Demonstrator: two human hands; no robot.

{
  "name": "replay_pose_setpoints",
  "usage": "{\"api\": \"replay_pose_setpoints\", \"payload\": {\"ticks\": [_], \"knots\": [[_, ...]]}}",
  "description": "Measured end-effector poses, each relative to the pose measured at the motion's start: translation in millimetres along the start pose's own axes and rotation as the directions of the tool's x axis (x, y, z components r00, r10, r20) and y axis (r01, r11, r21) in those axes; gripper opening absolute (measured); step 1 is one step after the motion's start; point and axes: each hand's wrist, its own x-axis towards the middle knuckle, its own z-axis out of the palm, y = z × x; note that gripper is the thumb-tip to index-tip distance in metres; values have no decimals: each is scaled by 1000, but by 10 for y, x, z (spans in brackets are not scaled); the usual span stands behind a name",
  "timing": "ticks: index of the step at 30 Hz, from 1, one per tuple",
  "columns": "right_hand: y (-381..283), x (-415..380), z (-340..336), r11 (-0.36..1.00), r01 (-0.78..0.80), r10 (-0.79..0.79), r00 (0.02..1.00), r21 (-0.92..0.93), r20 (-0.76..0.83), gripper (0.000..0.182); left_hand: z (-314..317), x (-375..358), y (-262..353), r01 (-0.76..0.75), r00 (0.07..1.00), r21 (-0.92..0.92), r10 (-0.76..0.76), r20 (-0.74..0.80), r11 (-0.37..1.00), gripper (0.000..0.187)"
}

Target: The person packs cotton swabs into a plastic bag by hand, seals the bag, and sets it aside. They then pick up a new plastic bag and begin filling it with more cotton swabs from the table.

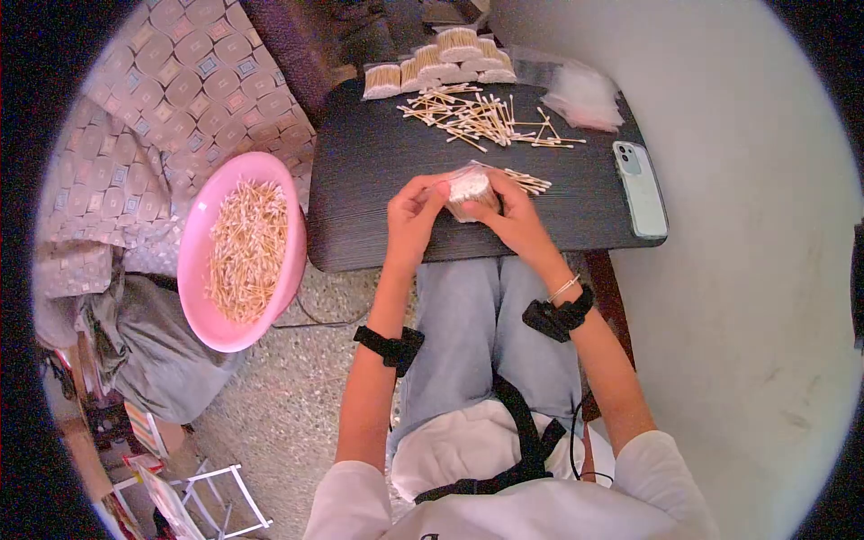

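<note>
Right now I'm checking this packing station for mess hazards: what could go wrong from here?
1. Both hands, left hand and right hand, pinch the bundle of swabs in its clear bag; a loose grip could spill it.
2. The loose swabs lie scattered on the table and could get swept off by a forearm.
3. The phone lies near the table's right edge and might be knocked off.

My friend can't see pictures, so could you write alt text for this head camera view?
Seen from above, a seated person's left hand and right hand together hold a small clear bag of cotton swabs over a dark table. Loose swabs, bundled swabs and a phone lie on it; a pink basin of swabs sits at the left.
</note>
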Motion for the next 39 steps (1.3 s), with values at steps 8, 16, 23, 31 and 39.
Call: {"api": "replay_pose_setpoints", "payload": {"ticks": [8, 16, 23, 31, 39], "knots": [[-25, 4, 78, 961, 17, 5, 997, 275, -79, 44, 31, -6, 19, -17, 995, -29, 14, -101, 999, 22], [42, -6, 15, 962, -18, 61, 986, 271, -152, 24, 35, -25, 10, 58, 997, 55, -55, -47, 997, 21], [39, -15, -9, 960, -67, 112, 982, 270, -155, 18, 62, -14, 18, 46, 999, 3, -46, -20, 999, 28], [-90, -9, 41, 917, -39, 134, 968, 397, -213, 33, 120, -22, 42, 93, 994, 146, -100, 41, 985, 38], [-8, 6, 73, 968, -57, 77, 995, 244, -70, 35, 72, -2, -7, 41, 984, -88, -56, -171, 995, 33]]}}
